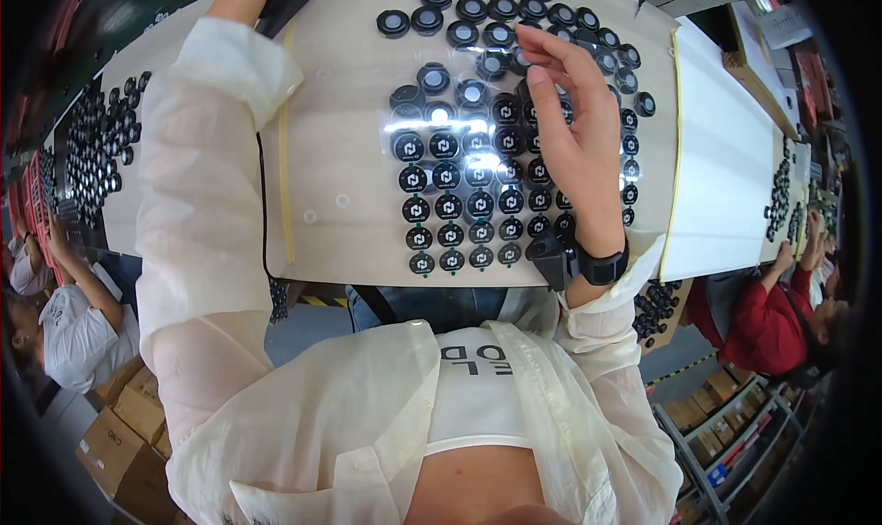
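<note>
My right hand (pixel 577 112) is over the right part of a group of round black discs, its thumb and fingers apart and curved. No object shows in its grasp. Below and beside it, discs with white marks (pixel 446 176) stand in rows on the beige table. Across the middle discs lies a glossy, see-through sheet (pixel 395 125) with bright glare; whether my right hand touches it I cannot tell. Farther back, black discs with pale grey centres (pixel 471 10) are scattered loosely. My left arm reaches to the far left, and its hand is cut off by the upper edge.
A black cable (pixel 264 203) runs beside a yellow tape line (pixel 287 185) on the table. More black discs (pixel 96 148) cover the far left. A white surface (pixel 721 158) adjoins on the right. Co-workers sit at both sides, one in a red top (pixel 753 318). Cardboard boxes (pixel 119 447) stand lower left.
</note>
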Demonstrator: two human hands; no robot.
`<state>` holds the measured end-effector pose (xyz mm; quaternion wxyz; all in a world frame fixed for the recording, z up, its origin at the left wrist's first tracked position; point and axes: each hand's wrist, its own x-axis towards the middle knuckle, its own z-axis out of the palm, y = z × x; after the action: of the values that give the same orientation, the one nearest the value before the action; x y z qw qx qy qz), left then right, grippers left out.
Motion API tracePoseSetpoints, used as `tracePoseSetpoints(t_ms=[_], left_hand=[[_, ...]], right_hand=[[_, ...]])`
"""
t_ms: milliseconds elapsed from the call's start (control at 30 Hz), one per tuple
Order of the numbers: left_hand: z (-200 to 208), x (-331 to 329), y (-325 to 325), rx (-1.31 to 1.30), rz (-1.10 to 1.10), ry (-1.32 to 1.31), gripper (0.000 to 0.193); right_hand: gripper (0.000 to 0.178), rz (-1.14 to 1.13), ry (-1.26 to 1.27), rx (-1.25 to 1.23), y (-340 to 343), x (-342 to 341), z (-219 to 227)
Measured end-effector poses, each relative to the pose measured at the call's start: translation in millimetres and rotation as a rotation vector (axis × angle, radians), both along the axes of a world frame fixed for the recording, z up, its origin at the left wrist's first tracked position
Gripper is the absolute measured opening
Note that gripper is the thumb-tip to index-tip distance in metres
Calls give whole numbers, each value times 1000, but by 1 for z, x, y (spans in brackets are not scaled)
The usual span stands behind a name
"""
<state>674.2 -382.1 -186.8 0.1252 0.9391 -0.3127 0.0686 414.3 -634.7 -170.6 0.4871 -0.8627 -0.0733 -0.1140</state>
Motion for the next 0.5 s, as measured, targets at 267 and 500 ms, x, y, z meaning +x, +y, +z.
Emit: tracePoseSetpoints(t_ms=[267,500], left_hand=[[41,-115,-8,-175,-377,476,75],[37,-124,-10,-297,-346,596,72]], right_hand=[[28,-105,-70,-120,-13,3,7],[25,-39,-27,-297,-26,-1,5]])
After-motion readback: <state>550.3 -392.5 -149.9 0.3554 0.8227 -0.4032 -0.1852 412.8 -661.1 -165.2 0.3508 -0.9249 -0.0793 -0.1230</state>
